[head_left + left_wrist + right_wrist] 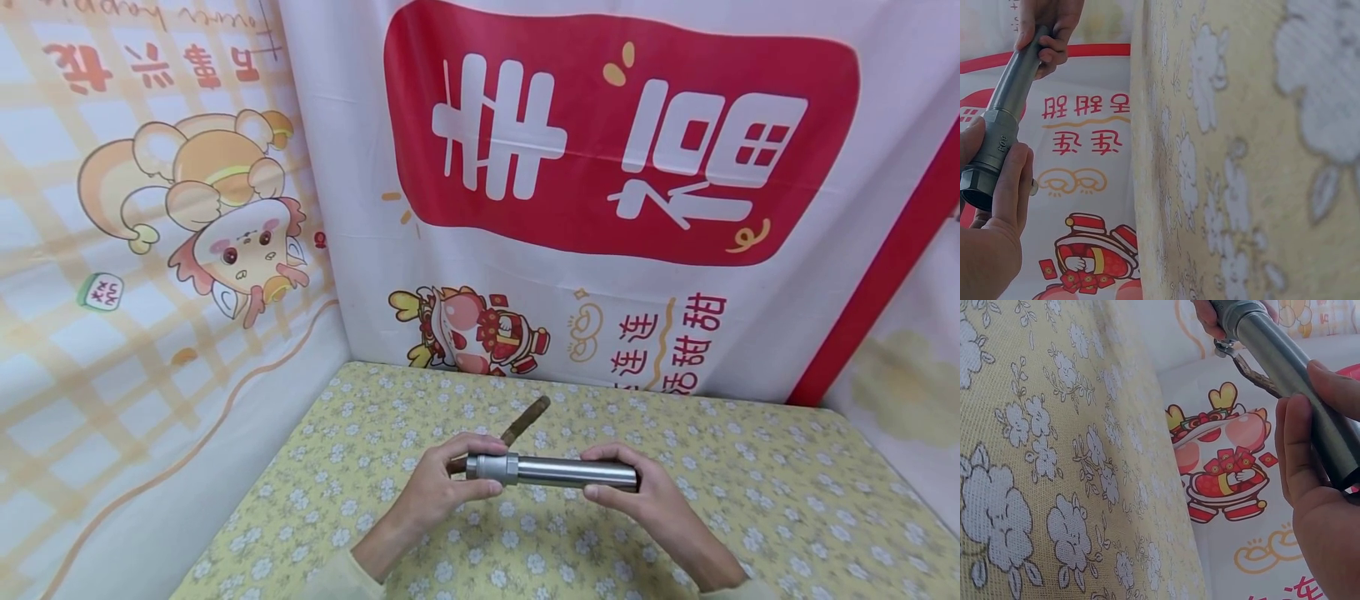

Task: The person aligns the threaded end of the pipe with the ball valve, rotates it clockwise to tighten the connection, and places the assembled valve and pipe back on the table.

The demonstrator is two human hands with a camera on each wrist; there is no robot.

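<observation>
A stainless steel pipe [555,471] lies level across the middle of the head view, above the tablecloth. At its left end is a steel ball valve [491,468] with hexagonal ends and raised marks on its body. My left hand [442,483] grips the valve, thumb in front and fingers behind. A brown lever handle [528,419] slants from behind the valve to the far right; in the right wrist view a nut joins this lever [1254,376] to the valve. Around the pipe's right end, my right hand [645,492] holds with thumb and fingers on opposite sides.
A yellow tablecloth [337,467] with white flowers covers the table beneath the hands. A white cloth hanging with a red panel [585,208] rises behind the far edge. Another printed cloth [150,275] hangs along the left side.
</observation>
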